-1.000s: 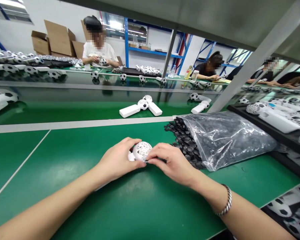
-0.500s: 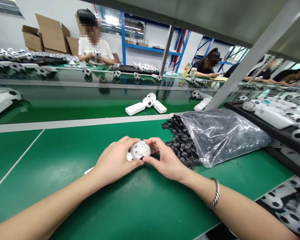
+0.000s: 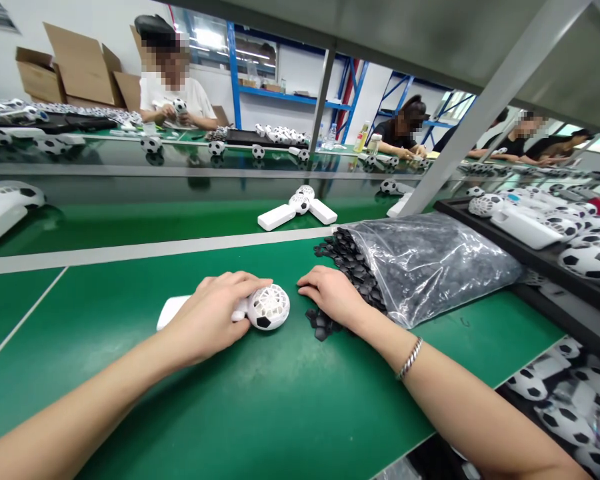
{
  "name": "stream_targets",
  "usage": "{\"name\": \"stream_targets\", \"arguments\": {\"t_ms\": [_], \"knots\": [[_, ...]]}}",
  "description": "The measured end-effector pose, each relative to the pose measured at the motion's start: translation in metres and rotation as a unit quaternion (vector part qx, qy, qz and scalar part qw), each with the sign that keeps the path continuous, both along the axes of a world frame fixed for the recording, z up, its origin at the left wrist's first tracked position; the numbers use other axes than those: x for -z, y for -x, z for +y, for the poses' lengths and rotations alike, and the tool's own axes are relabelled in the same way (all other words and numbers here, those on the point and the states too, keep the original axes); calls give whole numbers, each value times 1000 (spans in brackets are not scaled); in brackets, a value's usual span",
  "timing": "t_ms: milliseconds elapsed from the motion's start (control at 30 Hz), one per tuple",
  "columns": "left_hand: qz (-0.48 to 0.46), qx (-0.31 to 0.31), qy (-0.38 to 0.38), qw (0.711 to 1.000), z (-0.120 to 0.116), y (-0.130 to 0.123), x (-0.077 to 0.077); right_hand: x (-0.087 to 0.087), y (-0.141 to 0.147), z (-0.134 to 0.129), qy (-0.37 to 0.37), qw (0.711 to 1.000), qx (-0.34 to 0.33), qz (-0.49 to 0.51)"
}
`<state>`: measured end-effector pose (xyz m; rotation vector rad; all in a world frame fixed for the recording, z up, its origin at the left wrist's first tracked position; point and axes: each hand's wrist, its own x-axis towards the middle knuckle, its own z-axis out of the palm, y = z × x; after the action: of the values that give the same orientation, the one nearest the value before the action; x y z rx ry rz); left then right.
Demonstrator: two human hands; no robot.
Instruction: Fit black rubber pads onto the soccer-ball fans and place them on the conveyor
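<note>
A long workroom runs away past blue steel racking (image 3: 290, 97) and opened cardboard boxes (image 3: 75, 67), all far beyond the plastic bag (image 3: 430, 267) lying on the green surface (image 3: 280, 400) in front of the person. Co-workers sit along the far side of the bench, among them a person in a white T-shirt (image 3: 175, 100) who holds a ball-shaped object up in both hands. Past the bag, on the next stretch of green, lie three white handheld fans (image 3: 295, 210) joined at their ball heads. To the right of the bag, a black tray (image 3: 555, 280) carries a crowd of assembled soccer-ball fans (image 3: 527, 227). Just left of the bag's open mouth, black pieces (image 3: 325, 323) spill in a heap, most of them unused in the bag. Left of that heap lies one fan, with its ball-shaped fan head (image 3: 269, 307) showing a white lattice and a black patch. The left hand (image 3: 210, 317) lies palm down, its fingers curled over the white handle (image 3: 173, 312) and reaching toward the head. The right hand (image 3: 333, 295), open and loosely spread, rests at the heap's edge, not touching the fan, with a chain bracelet (image 3: 410, 358) at its wrist.
</note>
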<state>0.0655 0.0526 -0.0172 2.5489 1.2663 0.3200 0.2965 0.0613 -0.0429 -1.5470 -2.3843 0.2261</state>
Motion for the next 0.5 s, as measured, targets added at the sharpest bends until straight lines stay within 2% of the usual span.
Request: {"name": "stream_targets", "arguments": {"t_ms": [133, 200, 267, 333, 433, 500], "knots": [[20, 13, -46, 999, 3, 1, 3, -2, 3, -9, -35, 992, 4, -118], [20, 23, -69, 997, 5, 1, 4, -3, 0, -11, -41, 992, 17, -121], [15, 29, -79, 996, 7, 1, 5, -5, -3, -12, -37, 997, 22, -56], [11, 28, -71, 997, 7, 2, 5, -8, -4, -15, -13, 998, 12, 62], [3, 34, -40, 999, 5, 3, 3, -15, 3, -24, 51, 971, -38, 232], [-7, 35, -19, 999, 3, 2, 1, -18, 11, -32, 78, 950, -83, 292]]}}
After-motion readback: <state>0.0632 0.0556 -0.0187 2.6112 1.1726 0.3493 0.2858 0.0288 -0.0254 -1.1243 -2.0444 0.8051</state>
